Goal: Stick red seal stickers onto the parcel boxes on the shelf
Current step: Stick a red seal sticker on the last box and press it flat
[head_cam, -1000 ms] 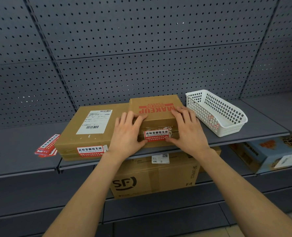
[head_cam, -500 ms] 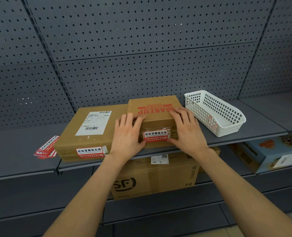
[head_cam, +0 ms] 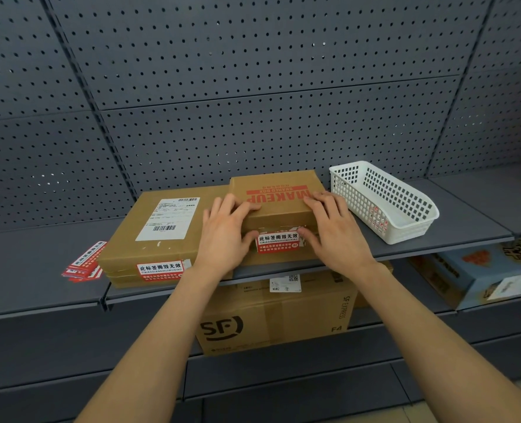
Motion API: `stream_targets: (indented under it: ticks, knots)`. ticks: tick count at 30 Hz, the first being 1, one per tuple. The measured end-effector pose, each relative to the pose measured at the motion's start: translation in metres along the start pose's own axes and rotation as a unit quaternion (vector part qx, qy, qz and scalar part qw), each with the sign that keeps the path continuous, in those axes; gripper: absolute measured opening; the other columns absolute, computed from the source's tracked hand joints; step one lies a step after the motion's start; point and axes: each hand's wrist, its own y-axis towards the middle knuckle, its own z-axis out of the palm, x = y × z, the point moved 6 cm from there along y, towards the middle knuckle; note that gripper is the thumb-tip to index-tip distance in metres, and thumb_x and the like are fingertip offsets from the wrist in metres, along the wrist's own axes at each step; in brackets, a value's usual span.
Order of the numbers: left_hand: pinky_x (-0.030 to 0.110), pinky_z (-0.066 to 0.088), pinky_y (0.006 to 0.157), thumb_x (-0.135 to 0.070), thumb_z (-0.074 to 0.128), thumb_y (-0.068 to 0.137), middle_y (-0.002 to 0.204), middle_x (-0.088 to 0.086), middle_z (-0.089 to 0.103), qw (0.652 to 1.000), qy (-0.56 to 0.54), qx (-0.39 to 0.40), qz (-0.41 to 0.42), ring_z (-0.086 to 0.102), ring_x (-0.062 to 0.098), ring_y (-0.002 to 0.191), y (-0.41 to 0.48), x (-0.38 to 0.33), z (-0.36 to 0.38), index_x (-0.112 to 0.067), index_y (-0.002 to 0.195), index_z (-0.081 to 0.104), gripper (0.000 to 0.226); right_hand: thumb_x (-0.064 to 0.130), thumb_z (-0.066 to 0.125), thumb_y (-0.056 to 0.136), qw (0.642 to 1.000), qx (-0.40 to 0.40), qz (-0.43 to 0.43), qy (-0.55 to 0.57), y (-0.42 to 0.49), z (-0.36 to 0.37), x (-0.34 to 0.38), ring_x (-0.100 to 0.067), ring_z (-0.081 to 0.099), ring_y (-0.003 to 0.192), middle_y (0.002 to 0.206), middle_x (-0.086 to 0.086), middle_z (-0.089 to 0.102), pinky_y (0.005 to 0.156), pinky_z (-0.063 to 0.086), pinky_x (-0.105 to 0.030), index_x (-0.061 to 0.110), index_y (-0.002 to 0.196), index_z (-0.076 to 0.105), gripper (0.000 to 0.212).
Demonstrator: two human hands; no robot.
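At the front edge of the grey metal shelf [head_cam: 473, 209], the left hand [head_cam: 224, 235] and right hand [head_cam: 337, 233] lie straight-fingered atop the brown cardboard MAKEUP box [head_cam: 279, 186], thumbs pressing its red seal sticker [head_cam: 279, 243].

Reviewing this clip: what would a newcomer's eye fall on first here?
Two bare hands meet at the centre of the grey metal shelf: the left hand and right hand rest on a small brown cardboard box printed MAKEUP, thumbs flanking the red-and-white seal sticker on its front face. To the left lies a larger flat brown parcel with its own red sticker; to the right stands a white plastic lattice basket.
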Motion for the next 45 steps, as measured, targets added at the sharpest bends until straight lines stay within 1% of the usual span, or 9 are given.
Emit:
stream_targets:
  ticks: [3, 8, 12, 17, 24, 34, 37, 40, 45]
  knots:
    - [0.045, 0.045, 0.104, -0.048, 0.084, 0.087, 0.125, -0.006, 0.048, 1.0, 0.015, 0.004, 0.006, 0.046, 0.02, 0.12, -0.003, -0.002, 0.0, -0.034, 0.145, 0.058, 0.065, 0.057, 0.06, 0.103, 1.0, -0.001, 0.002, 0.004, -0.001, 0.001, 0.0, -0.026, 0.032, 0.155, 0.16, -0.006, 0.042, 0.119, 0.045, -0.052, 0.014, 0.159, 0.04, 0.073]
    - [0.045, 0.044, 0.107, -0.062, 0.09, 0.073, 0.129, 0.0, 0.047, 0.996, 0.09, 0.002, 0.003, 0.047, 0.024, 0.122, -0.01, -0.012, 0.006, -0.028, 0.148, 0.051, 0.091, 0.079, 0.079, 0.075, 0.999, 0.01, 0.03, 0.004, -0.002, 0.005, 0.005, -0.028, 0.032, 0.154, 0.16, -0.004, 0.041, 0.121, 0.043, -0.054, 0.016, 0.156, 0.04, 0.11]
    - [0.045, 0.045, 0.102, -0.049, 0.093, 0.077, 0.127, 0.004, 0.049, 0.994, 0.103, -0.025, 0.004, 0.048, 0.028, 0.119, -0.012, -0.017, 0.01, -0.023, 0.143, 0.053, 0.082, 0.07, 0.084, 0.073, 0.999, -0.015, 0.043, -0.012, -0.001, 0.008, 0.008, -0.03, 0.034, 0.153, 0.158, -0.006, 0.043, 0.116, 0.045, -0.056, 0.014, 0.153, 0.043, 0.105]
    - [0.048, 0.042, 0.108, -0.071, 0.084, 0.07, 0.128, 0.002, 0.049, 0.993, 0.111, -0.032, -0.003, 0.048, 0.027, 0.12, -0.012, -0.021, 0.012, -0.024, 0.142, 0.05, 0.093, 0.085, 0.077, 0.064, 0.997, -0.036, 0.052, -0.035, -0.003, 0.013, 0.01, -0.03, 0.034, 0.154, 0.156, -0.007, 0.046, 0.127, 0.021, -0.07, 0.013, 0.151, 0.046, 0.117]
    - [0.053, 0.039, 0.115, -0.063, 0.087, 0.07, 0.128, 0.008, 0.052, 0.989, 0.146, -0.036, -0.013, 0.05, 0.03, 0.12, -0.016, -0.028, 0.021, -0.016, 0.14, 0.051, 0.092, 0.089, 0.071, 0.067, 0.996, -0.024, 0.047, -0.076, -0.003, 0.015, 0.009, -0.034, 0.034, 0.155, 0.153, -0.008, 0.047, 0.126, 0.008, -0.076, 0.013, 0.151, 0.046, 0.116]
    - [0.048, 0.045, 0.11, -0.049, 0.096, 0.072, 0.133, 0.006, 0.051, 0.988, 0.15, 0.002, 0.038, 0.049, 0.029, 0.123, -0.012, -0.01, 0.015, -0.021, 0.149, 0.047, 0.095, 0.068, 0.089, 0.071, 0.998, -0.008, -0.011, -0.065, -0.001, 0.011, -0.002, -0.033, 0.033, 0.154, 0.158, -0.008, 0.043, 0.128, 0.029, -0.062, 0.013, 0.157, 0.041, 0.113]
    - [0.046, 0.046, 0.104, -0.053, 0.094, 0.072, 0.132, 0.003, 0.048, 0.994, 0.104, 0.004, 0.023, 0.047, 0.027, 0.122, -0.009, -0.008, 0.012, -0.025, 0.149, 0.048, 0.094, 0.076, 0.078, 0.079, 0.998, -0.015, -0.014, -0.053, -0.001, 0.009, -0.004, -0.032, 0.036, 0.152, 0.157, -0.008, 0.045, 0.127, 0.032, -0.056, 0.013, 0.156, 0.043, 0.105]
    - [0.044, 0.047, 0.098, -0.049, 0.09, 0.081, 0.128, -0.001, 0.047, 0.998, 0.061, -0.007, 0.026, 0.046, 0.024, 0.118, -0.006, -0.003, 0.008, -0.027, 0.146, 0.052, 0.078, 0.07, 0.062, 0.097, 0.998, -0.041, -0.02, -0.031, 0.0, 0.006, -0.004, -0.031, 0.039, 0.149, 0.155, -0.006, 0.047, 0.122, 0.038, -0.053, 0.014, 0.154, 0.048, 0.081]
    - [0.04, 0.045, 0.1, -0.048, 0.088, 0.084, 0.126, -0.005, 0.045, 1.0, 0.007, 0.0, -0.004, 0.044, 0.021, 0.119, 0.0, 0.002, 0.01, -0.032, 0.142, 0.057, 0.068, 0.07, 0.062, 0.097, 0.999, -0.05, -0.003, -0.01, 0.001, 0.007, -0.005, -0.029, 0.039, 0.146, 0.151, -0.003, 0.048, 0.12, 0.041, -0.051, 0.018, 0.151, 0.05, 0.076]
